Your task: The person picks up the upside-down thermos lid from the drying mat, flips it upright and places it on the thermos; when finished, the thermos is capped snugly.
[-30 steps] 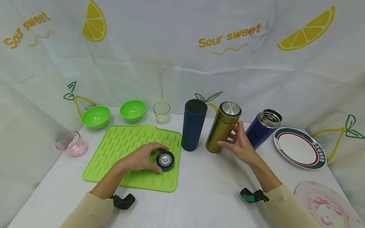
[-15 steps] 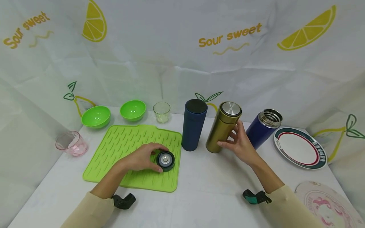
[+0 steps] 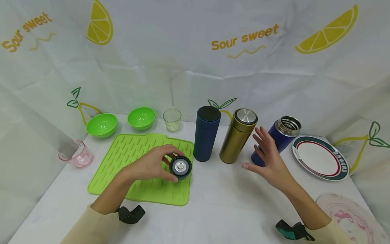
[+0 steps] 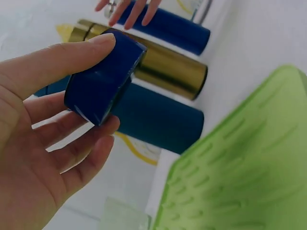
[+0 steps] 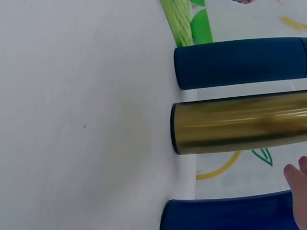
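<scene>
My left hand (image 3: 152, 164) grips a blue bottle lid (image 4: 108, 74) between thumb and fingers. The lid's round silver-centred underside faces up in the head view, over the right part of the green drying mat (image 3: 122, 152). With its fingers spread and nearly straight, my right hand (image 3: 271, 164) holds nothing. It is in front of the lidless blue thermos (image 3: 280, 135), partly covering it; whether they touch I cannot tell. Left of that hand stands a gold thermos (image 3: 236, 139) with a silver-topped lid. A dark blue thermos (image 3: 207, 135) with its top on is beside the gold one.
Two green bowls (image 3: 102, 125) and a clear glass (image 3: 172, 120) stand along the back. A pink glass (image 3: 76, 154) is at the left. On the right lie a green-rimmed plate (image 3: 320, 157) and a pink patterned round mat (image 3: 344, 217). A printed cloth (image 3: 182, 51) hangs behind.
My right hand has let go of the gold thermos and moved right, toward the lidless blue thermos. My left hand has raised the lid slightly off the mat and shifted it a little right.
</scene>
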